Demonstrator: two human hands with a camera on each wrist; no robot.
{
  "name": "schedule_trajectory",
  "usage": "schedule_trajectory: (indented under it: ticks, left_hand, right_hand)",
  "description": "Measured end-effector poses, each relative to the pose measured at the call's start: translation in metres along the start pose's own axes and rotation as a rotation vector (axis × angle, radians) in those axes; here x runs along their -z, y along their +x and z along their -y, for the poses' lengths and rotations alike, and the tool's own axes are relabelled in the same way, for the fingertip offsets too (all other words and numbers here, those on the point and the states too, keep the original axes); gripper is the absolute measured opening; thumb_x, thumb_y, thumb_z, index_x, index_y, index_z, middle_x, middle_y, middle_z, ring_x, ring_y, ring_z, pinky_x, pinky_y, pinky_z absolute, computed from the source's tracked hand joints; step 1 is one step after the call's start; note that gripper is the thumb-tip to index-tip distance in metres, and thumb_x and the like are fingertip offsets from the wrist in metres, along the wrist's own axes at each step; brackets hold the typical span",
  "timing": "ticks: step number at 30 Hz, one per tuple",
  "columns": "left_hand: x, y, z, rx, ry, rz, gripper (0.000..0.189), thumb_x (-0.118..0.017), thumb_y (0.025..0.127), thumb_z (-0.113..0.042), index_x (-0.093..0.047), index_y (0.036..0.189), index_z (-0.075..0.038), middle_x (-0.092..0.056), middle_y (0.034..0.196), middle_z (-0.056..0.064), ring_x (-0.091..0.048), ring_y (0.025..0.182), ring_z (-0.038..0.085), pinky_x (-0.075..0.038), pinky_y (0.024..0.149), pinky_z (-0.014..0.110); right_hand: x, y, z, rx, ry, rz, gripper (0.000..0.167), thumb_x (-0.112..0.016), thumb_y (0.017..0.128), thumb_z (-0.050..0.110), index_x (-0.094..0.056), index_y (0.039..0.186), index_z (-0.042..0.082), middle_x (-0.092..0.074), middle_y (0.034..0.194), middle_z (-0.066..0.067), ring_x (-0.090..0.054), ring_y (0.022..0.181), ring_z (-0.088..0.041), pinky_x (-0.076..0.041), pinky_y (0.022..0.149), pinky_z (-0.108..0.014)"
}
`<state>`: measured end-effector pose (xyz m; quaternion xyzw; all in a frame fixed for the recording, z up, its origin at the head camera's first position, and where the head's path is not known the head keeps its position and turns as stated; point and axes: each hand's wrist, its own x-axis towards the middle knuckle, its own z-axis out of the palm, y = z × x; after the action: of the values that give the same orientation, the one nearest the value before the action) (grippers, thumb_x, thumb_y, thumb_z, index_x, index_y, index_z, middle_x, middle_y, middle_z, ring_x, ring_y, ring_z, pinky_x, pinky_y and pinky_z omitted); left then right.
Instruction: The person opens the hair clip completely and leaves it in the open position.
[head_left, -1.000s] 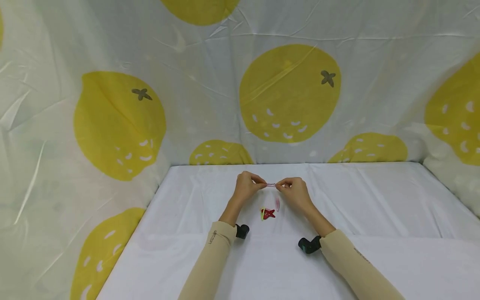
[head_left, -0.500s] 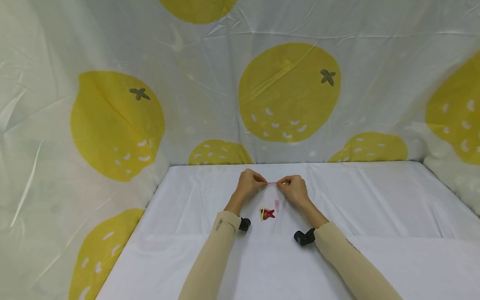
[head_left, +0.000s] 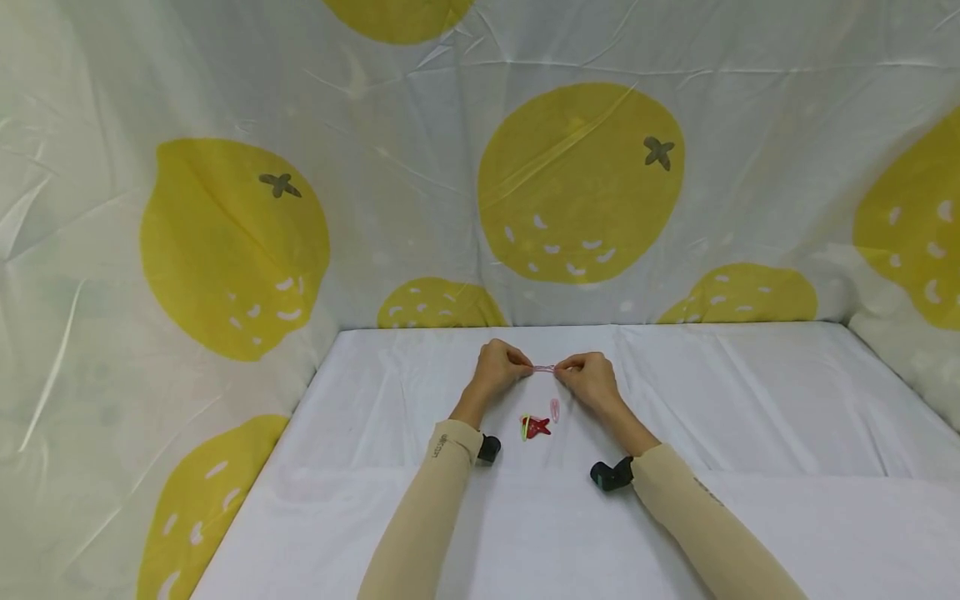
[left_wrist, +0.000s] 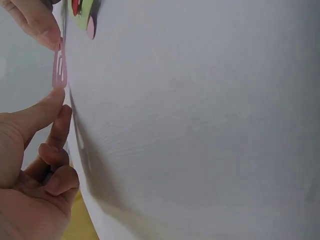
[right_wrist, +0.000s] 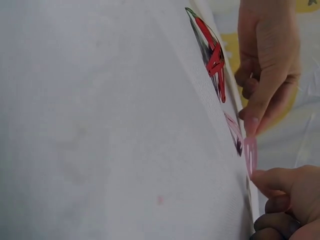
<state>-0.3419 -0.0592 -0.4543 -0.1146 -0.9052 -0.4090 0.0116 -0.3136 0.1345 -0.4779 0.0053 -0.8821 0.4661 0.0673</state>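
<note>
A pink snap hair clip (left_wrist: 59, 70) is stretched between my two hands above the white-covered table (head_left: 375, 417). My left hand (head_left: 498, 367) pinches one end between thumb and finger, its other fingers curled in the left wrist view. The opposite end sits between the thumb and forefinger of my right hand (head_left: 591, 382). On the cloth nearer the body lies a second pink hair clip (head_left: 555, 410). Beside it are a red star-shaped hair clip (head_left: 538, 427) and a yellow-green clip (head_left: 525, 428), which overlap. The right wrist view shows this group (right_wrist: 215, 62) only at a steep angle.
A white curtain printed with yellow lemons (head_left: 581, 183) rises behind the table and along its left side. Black wrist cameras (head_left: 612, 474) stick out from both beige sleeves (head_left: 423, 508). Creases run across the tablecloth.
Both forearms shifted slightly inward and forward during the first half second, then stayed almost still. The pink hair clip remains pinched between both hands; the clips on the table have not moved.
</note>
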Motion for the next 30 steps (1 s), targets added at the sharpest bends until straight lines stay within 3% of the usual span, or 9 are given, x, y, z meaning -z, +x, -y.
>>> schedule_trajectory:
  ticks: [6, 11, 15, 22, 30]
  left_hand:
    - [0.014, -0.021, 0.0, 0.054, 0.016, -0.03, 0.006, -0.082, 0.087, -0.008, -0.083, 0.083, -0.004, -0.08, 0.084, 0.01, -0.064, 0.083, 0.017, -0.05, 0.073, 0.026]
    - [0.03, -0.056, -0.005, 0.057, 0.02, 0.04, 0.006, -0.083, 0.086, -0.011, -0.083, 0.083, -0.005, -0.079, 0.084, 0.009, -0.061, 0.078, 0.015, -0.048, 0.07, 0.026]
    - [0.036, -0.074, -0.007, 0.059, -0.005, 0.095, 0.007, -0.085, 0.085, -0.012, -0.083, 0.084, -0.006, -0.079, 0.083, 0.007, -0.054, 0.071, 0.011, -0.044, 0.065, 0.023]
    - [0.031, -0.085, -0.006, 0.016, -0.035, 0.134, 0.006, -0.084, 0.085, -0.01, -0.083, 0.085, -0.005, -0.078, 0.081, 0.008, -0.051, 0.067, 0.01, -0.043, 0.062, 0.022]
    - [0.024, -0.088, -0.007, -0.022, -0.033, 0.118, 0.003, -0.083, 0.085, -0.007, -0.083, 0.086, -0.004, -0.075, 0.08, 0.008, -0.05, 0.065, 0.008, -0.042, 0.06, 0.02]
  right_hand:
    - [0.011, -0.016, 0.002, 0.006, 0.003, 0.084, 0.014, -0.076, 0.091, 0.013, -0.082, 0.097, 0.003, -0.049, 0.061, 0.003, -0.043, 0.061, -0.012, -0.032, 0.055, -0.024]
    - [0.021, -0.041, 0.004, 0.008, -0.008, 0.195, 0.015, -0.08, 0.089, 0.019, -0.082, 0.097, 0.007, -0.046, 0.059, 0.004, -0.041, 0.061, -0.013, -0.031, 0.055, -0.024]
    - [0.02, -0.054, 0.004, -0.014, -0.012, 0.176, 0.02, -0.084, 0.087, 0.025, -0.082, 0.095, 0.007, -0.041, 0.056, 0.005, -0.037, 0.059, -0.011, -0.028, 0.053, -0.023]
    - [0.01, -0.063, 0.006, 0.003, -0.026, 0.126, 0.024, -0.087, 0.082, 0.025, -0.08, 0.096, 0.006, -0.041, 0.055, 0.004, -0.035, 0.054, -0.009, -0.027, 0.051, -0.024]
    - [0.008, -0.066, 0.006, 0.036, -0.02, 0.086, 0.011, -0.083, 0.085, 0.016, -0.081, 0.086, 0.005, -0.041, 0.054, 0.005, -0.037, 0.054, -0.009, -0.027, 0.051, -0.022]
